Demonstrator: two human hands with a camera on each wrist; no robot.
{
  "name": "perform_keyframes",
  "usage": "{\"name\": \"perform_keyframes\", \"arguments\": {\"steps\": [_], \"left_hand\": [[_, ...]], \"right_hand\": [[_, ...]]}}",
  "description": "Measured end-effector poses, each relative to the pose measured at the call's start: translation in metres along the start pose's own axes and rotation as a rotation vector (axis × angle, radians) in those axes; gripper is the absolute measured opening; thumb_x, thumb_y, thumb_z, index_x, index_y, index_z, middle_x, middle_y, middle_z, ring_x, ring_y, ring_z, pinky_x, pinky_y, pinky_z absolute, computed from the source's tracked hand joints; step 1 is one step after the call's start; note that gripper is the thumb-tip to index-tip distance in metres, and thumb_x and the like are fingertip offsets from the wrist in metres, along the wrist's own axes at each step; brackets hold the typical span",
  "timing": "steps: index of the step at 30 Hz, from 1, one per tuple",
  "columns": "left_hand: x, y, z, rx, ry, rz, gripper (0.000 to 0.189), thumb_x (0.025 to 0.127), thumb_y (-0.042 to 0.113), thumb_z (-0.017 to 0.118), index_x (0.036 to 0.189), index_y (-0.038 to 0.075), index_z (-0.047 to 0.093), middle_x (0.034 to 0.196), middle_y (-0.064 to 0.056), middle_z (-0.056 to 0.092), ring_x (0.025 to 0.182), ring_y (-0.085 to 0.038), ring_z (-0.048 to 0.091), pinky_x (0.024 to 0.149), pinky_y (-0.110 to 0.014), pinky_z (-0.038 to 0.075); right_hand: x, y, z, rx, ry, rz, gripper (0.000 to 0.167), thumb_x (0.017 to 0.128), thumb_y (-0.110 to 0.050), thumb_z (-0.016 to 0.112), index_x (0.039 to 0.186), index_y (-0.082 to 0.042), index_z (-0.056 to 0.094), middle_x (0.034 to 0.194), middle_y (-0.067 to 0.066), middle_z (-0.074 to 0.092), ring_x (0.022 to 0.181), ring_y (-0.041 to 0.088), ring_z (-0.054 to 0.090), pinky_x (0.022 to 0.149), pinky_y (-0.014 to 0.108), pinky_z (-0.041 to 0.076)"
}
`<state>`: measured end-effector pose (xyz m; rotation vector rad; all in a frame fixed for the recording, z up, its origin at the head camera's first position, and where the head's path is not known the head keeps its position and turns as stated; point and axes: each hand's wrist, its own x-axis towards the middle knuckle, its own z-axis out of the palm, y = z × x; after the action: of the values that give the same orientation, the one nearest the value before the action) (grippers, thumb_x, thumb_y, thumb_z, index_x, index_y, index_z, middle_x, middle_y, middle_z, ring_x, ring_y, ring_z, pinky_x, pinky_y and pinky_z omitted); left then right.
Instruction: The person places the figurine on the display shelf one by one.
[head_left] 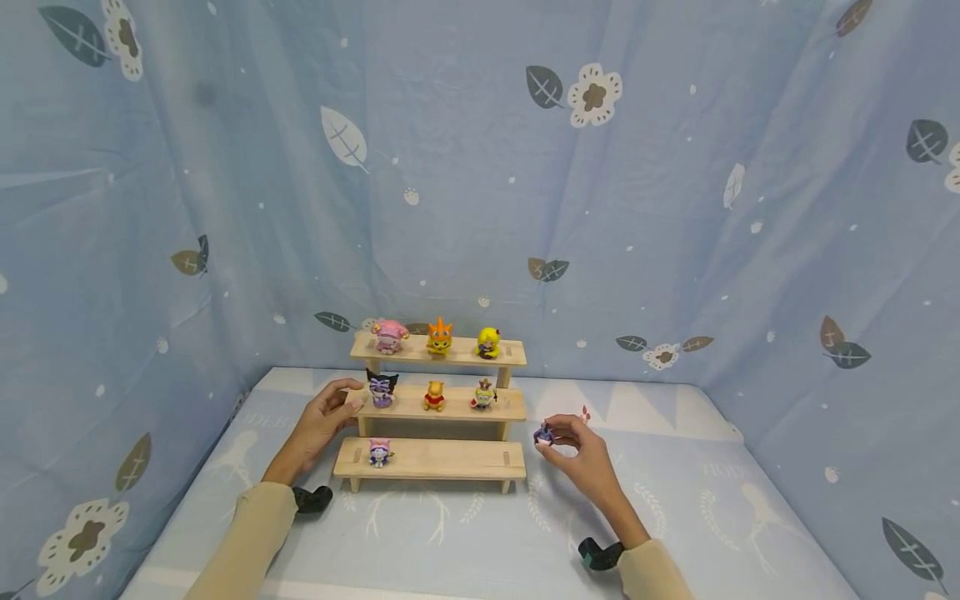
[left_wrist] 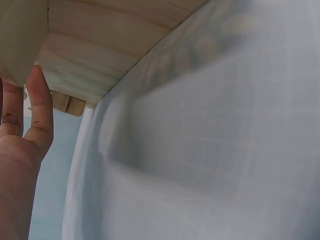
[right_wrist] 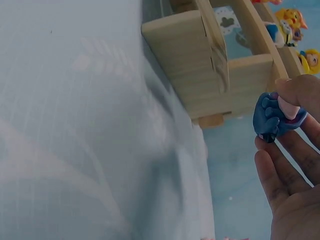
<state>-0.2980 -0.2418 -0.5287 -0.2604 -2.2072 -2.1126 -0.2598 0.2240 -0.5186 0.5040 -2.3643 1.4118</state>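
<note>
A three-step wooden display stand (head_left: 450, 460) stands on the table with toy figurines on its steps. At the left end of the middle step, my left hand (head_left: 321, 425) holds the edge between thumb and fingers, beside a black-hooded figurine (head_left: 382, 390). In the left wrist view, the fingers (left_wrist: 41, 107) reach up to the wood. Just right of the stand, my right hand (head_left: 588, 467) pinches a small blue figurine (right_wrist: 266, 117) between thumb and fingertips, raised off the table. On the bottom step, a figurine with a pink top (head_left: 379, 452) sits near the left end.
The top step bears a pink figurine (head_left: 389, 337), an orange spiky one (head_left: 439, 338) and a yellow-haired one (head_left: 488, 342). A bear (head_left: 434, 396) and a crowned figurine (head_left: 483, 395) share the middle step. Behind my right hand, a small pink thing (head_left: 585, 413) is partly hidden.
</note>
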Motion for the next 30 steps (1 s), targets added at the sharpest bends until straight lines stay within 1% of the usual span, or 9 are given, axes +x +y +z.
{"name": "perform_keyframes", "arguments": {"steps": [5,9,11,13,16,20,23,27,30], "left_hand": [[0.0,0.001,0.0,-0.005,0.0,-0.001,0.054,0.099,0.036,0.071,0.143,0.012,0.051,0.119,-0.013,0.054,0.106,-0.023,0.06,0.095,-0.052,0.054],[0.0,0.001,0.0,-0.005,-0.001,-0.003,0.053,0.099,0.036,0.071,0.143,0.013,0.051,0.12,-0.012,0.054,0.107,-0.022,0.059,0.096,-0.052,0.053],[0.0,0.001,0.0,-0.003,-0.001,-0.004,0.053,0.1,0.036,0.071,0.143,0.014,0.051,0.121,-0.012,0.054,0.107,-0.022,0.059,0.095,-0.051,0.054],[0.0,0.0,0.0,-0.002,-0.002,-0.004,0.053,0.1,0.036,0.071,0.143,0.014,0.05,0.122,-0.012,0.054,0.108,-0.022,0.059,0.095,-0.05,0.054],[-0.001,0.0,0.0,-0.001,-0.003,-0.003,0.053,0.1,0.036,0.071,0.143,0.013,0.051,0.123,-0.012,0.055,0.108,-0.022,0.059,0.094,-0.048,0.054],[-0.001,-0.001,-0.001,0.003,-0.005,0.001,0.052,0.1,0.035,0.07,0.143,0.013,0.051,0.121,-0.011,0.054,0.107,-0.021,0.059,0.094,-0.047,0.055],[-0.001,-0.001,-0.002,0.004,-0.005,0.002,0.05,0.101,0.034,0.069,0.143,0.013,0.051,0.12,-0.01,0.055,0.106,-0.021,0.059,0.093,-0.047,0.055],[-0.002,0.001,-0.002,0.008,-0.008,0.005,0.051,0.102,0.033,0.068,0.144,0.011,0.05,0.117,-0.01,0.055,0.104,-0.02,0.059,0.094,-0.049,0.054],[-0.002,0.002,-0.001,0.01,-0.014,0.008,0.052,0.102,0.032,0.068,0.145,0.009,0.048,0.117,-0.01,0.055,0.105,-0.02,0.059,0.094,-0.048,0.054]], "right_hand": [[0.001,-0.003,0.004,0.035,-0.033,-0.043,0.04,0.084,-0.015,0.087,0.119,-0.017,0.068,0.112,-0.003,0.069,0.099,0.017,0.069,0.089,0.044,0.059],[0.0,-0.007,0.01,0.052,-0.051,-0.058,0.038,0.085,-0.019,0.087,0.119,-0.019,0.068,0.113,-0.005,0.069,0.099,0.016,0.068,0.089,0.038,0.059],[0.0,-0.008,0.014,0.058,-0.062,-0.049,0.038,0.085,-0.02,0.087,0.119,-0.019,0.068,0.113,-0.006,0.069,0.1,0.015,0.068,0.089,0.037,0.059],[-0.001,-0.01,0.018,0.069,-0.071,-0.033,0.039,0.085,-0.018,0.087,0.118,-0.019,0.068,0.113,-0.006,0.069,0.1,0.015,0.068,0.09,0.038,0.058],[-0.002,-0.012,0.026,0.094,-0.078,-0.018,0.042,0.083,-0.013,0.088,0.119,-0.016,0.067,0.112,-0.003,0.069,0.1,0.017,0.068,0.09,0.043,0.058],[-0.002,-0.016,0.035,0.135,-0.09,-0.022,0.045,0.081,-0.007,0.088,0.121,-0.01,0.067,0.112,0.001,0.07,0.101,0.023,0.068,0.09,0.051,0.057],[-0.002,-0.019,0.04,0.14,-0.118,-0.023,0.045,0.082,-0.009,0.088,0.123,-0.009,0.067,0.113,-0.001,0.07,0.101,0.02,0.068,0.09,0.049,0.057],[-0.001,-0.021,0.047,0.119,-0.155,-0.03,0.043,0.084,-0.015,0.088,0.122,-0.014,0.067,0.112,-0.005,0.069,0.099,0.015,0.068,0.089,0.045,0.058],[-0.001,-0.023,0.053,0.127,-0.177,-0.054,0.042,0.085,-0.017,0.087,0.122,-0.015,0.066,0.11,-0.003,0.069,0.099,0.016,0.068,0.088,0.043,0.059]]}}
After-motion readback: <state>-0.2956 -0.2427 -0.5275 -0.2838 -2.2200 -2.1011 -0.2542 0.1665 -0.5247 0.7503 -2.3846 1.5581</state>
